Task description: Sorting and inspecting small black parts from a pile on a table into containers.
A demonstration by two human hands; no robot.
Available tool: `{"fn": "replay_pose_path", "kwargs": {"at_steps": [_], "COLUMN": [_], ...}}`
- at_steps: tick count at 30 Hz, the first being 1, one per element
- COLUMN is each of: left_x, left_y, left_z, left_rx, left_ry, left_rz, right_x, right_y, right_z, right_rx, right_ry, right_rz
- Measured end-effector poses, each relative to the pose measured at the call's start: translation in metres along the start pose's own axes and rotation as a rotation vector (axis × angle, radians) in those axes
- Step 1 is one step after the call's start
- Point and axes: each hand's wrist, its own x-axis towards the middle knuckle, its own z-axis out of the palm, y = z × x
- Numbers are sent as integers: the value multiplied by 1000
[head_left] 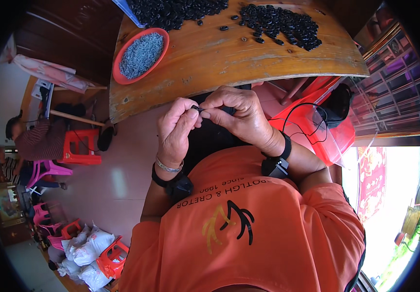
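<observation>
Two hands meet in front of my chest, just short of the wooden table [229, 63] edge. My left hand [176, 131] is raised with the wrist bent, thumb and forefinger pinched shut on a small black ring [196, 108]. My right hand [237, 114] curls in from the other side, its fingertips closed on the same ring, touching the left ones. Beyond both hands lies a heap of black rings [280, 24]; up and left of my left hand sits a red bowl [117, 73] of small grey metal pieces.
</observation>
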Motion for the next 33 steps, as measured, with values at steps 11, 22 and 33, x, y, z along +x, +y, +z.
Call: {"fn": "replay_pose_path", "kwargs": {"at_steps": [11, 22, 33], "left_x": [6, 4, 4], "left_y": [-5, -1, -2], "left_z": [3, 2, -5], "left_rx": [-132, -65, 52], "left_ry": [-38, -55, -89], "left_rz": [-104, -58, -28], "right_x": [-5, -5, -4], "right_y": [19, 22, 7], "right_z": [-3, -3, -8], "right_rx": [662, 757, 440], "right_ry": [24, -14, -4], "right_rz": [459, 432, 376]}}
